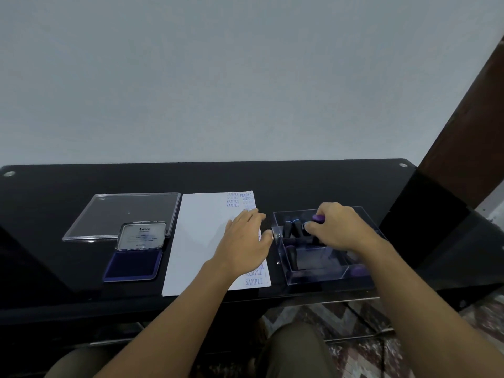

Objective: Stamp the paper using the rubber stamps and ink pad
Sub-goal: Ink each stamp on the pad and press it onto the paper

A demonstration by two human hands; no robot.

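Left hand [245,241] lies flat on the paper [201,241]. Right hand [336,227] seemingly pinches a purple-topped rubber stamp [318,218] inside the clear box [316,275] right of the paper. A tilted lift could topple neighbouring stamps [291,227].

A plain pale grey wall [245,77] fills the upper half of the room. Against it stands a glossy black table [54,203] (round metal studs [9,173] at its back corners). A dark brown wooden post [469,137] leans in at right; below, the floor [354,350] shows red-and-white patterned tiles.
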